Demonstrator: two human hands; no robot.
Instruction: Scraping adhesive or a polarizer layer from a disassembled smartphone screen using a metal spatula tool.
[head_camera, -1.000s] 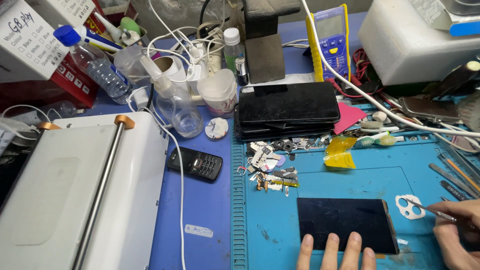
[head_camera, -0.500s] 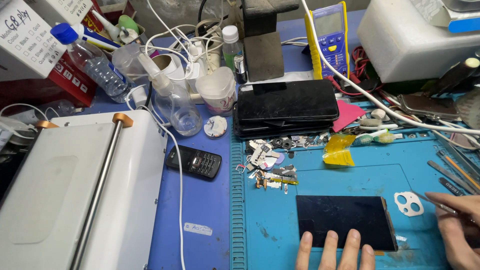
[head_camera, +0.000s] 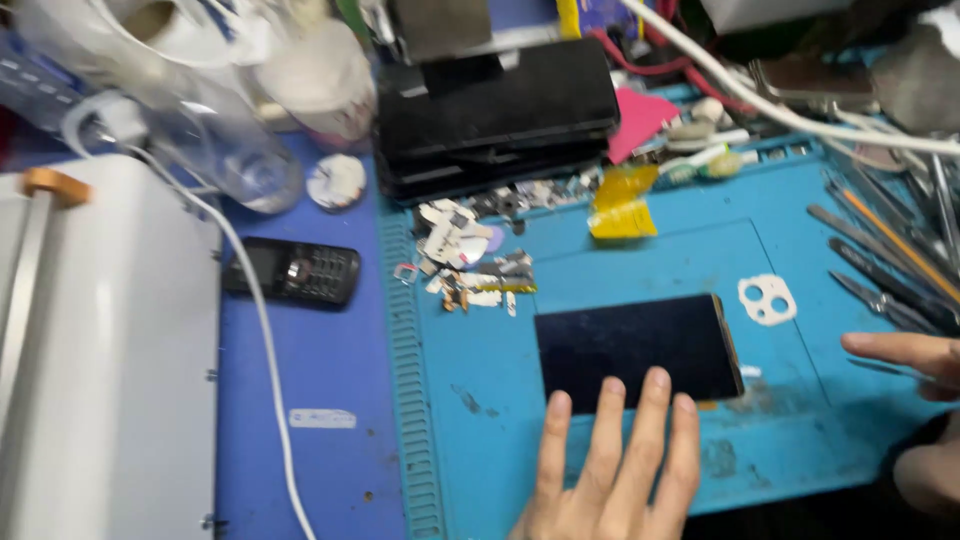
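Left hand (head_camera: 615, 470), fingers spread flat, rests its fingertips on the near edge of a thin, dark, glossy rectangular phone screen panel (head_camera: 635, 345), likely fragile, best lifted by its edges.

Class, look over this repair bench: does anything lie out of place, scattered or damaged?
A heap of small torn parts and scraps is strewn over the blue mat beside the dark phone, and a crumpled yellow scrap lies loose above it. The mat also shows grubby stains near the left hand. The phone itself looks unbroken.
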